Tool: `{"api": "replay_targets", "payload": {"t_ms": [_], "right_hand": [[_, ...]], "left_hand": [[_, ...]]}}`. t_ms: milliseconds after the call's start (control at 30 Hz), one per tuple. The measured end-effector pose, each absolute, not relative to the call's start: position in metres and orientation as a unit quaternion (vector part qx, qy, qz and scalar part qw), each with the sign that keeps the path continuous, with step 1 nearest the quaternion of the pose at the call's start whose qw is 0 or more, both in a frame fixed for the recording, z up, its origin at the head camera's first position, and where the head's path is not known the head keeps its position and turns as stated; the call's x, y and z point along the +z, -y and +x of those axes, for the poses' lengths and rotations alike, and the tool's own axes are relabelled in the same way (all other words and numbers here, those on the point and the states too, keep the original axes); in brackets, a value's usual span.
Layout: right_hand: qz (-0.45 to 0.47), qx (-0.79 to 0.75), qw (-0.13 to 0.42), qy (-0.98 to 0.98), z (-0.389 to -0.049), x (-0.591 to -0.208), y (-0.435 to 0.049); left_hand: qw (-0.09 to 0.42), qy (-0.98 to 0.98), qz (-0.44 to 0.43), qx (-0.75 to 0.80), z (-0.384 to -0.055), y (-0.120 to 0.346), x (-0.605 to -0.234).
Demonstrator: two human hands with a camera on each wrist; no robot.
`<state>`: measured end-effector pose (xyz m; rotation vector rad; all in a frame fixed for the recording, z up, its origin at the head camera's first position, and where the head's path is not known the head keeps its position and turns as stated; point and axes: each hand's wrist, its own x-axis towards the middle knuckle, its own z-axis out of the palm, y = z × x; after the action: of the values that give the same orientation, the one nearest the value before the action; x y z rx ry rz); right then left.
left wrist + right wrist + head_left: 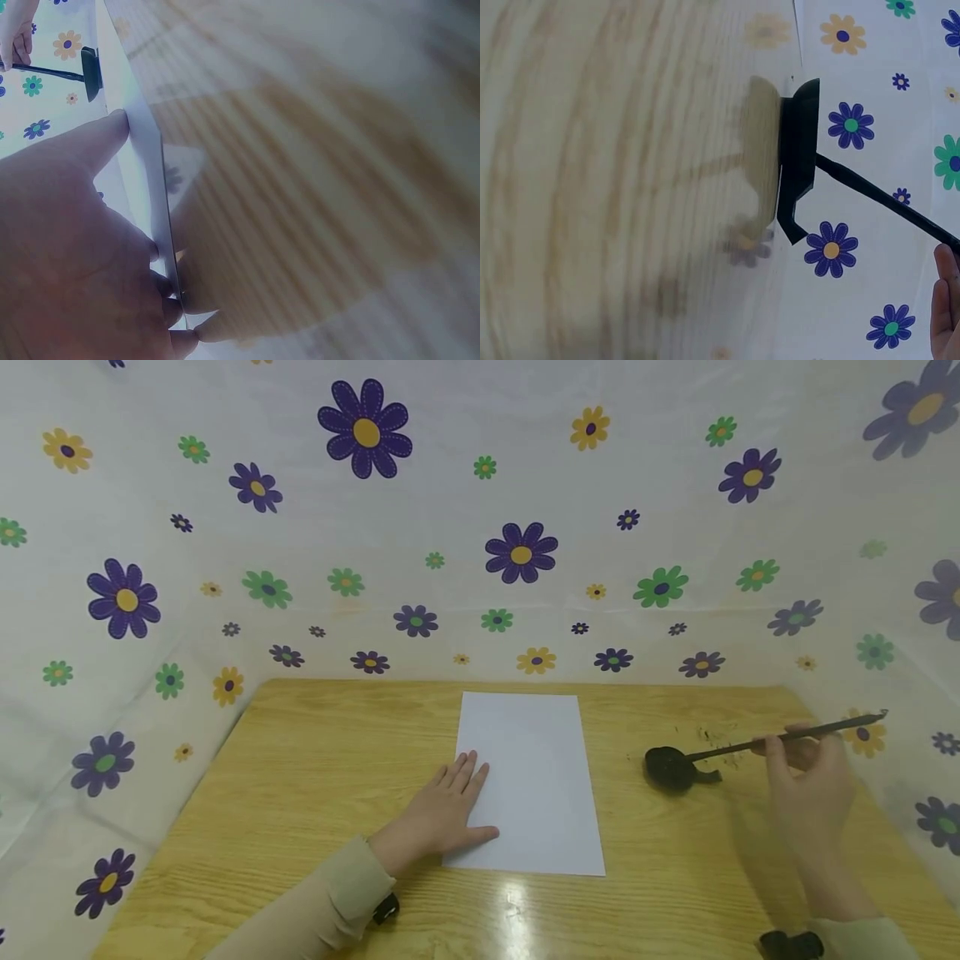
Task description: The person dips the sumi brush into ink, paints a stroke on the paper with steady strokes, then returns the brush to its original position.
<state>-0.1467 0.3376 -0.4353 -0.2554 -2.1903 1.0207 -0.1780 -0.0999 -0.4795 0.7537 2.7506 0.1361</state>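
Observation:
My left hand lies on the left edge of a white sheet of paper, its fingers spread and straight. In the left wrist view, the fingertips and thumb of that hand rest along the sheet's edge. On the right, my right hand pinches the slim dark handle of a brush, which slants down to the left. The brush's lower end dips into a small black ink dish with a short curved spout or handle; its bristles are hidden there. The right wrist view shows the dish side-on.
The wooden table has a glossy, reflecting top. Dark specks mark it just behind the dish. A white cloth with printed flowers hangs around the back and both sides. Black wrist straps show at both cuffs.

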Motion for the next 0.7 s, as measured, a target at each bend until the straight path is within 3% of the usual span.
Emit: {"api": "replay_targets", "payload": {"t_ms": [700], "right_hand": [[-0.12, 0.385, 0.356, 0.843, -0.138, -0.423, -0.346]], "left_hand": [[0.138, -0.954, 0.264, 0.046, -0.177, 0.099, -0.48]]}}
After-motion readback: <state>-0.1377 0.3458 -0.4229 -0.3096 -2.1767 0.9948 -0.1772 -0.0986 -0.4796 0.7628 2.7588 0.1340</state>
